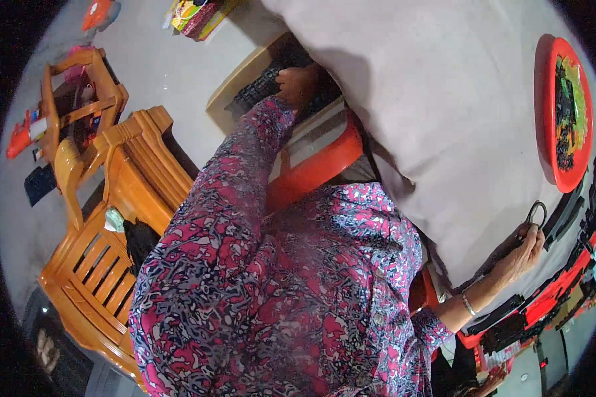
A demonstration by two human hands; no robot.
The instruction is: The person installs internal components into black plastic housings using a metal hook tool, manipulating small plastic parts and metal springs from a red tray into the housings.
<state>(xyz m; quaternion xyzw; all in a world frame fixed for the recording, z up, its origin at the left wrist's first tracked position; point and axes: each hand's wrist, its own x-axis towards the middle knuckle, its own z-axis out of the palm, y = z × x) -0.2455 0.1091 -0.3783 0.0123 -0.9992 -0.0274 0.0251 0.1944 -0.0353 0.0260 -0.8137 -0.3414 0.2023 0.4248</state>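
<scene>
Attention belongs first with the left hand [299,85], which is down in the beige tub [245,71] beside the worktop [444,99], its fingers bent against the dark pieces [253,94] lying in there; whether they are clamped on a piece or only resting among them, I cannot tell. Reaching into the tub seems to be the step in hand, and it would go best with a small pinch at the edge of one piece rather than a full fistful, since the pieces lie heaped together and may well catch on each other. Lifting straight up, clear of the rim and of the cloth edge close by, looks the safer path. The right hand [526,250] has its fingers together around a dark loop [544,210] that stands up beyond the fingertips, over the right side of the worktop; it may be a tool's handle or a plain ring, too small to be sure. That grip should stay relaxed but firm, with the loop's free end turned away from the other palm when the two hands meet. The red tray [555,152], holding black strips and yellow-green bits, sits just beyond the right hand and apart from it, so a low sideways sweep of that wrist could knock its rim.
</scene>
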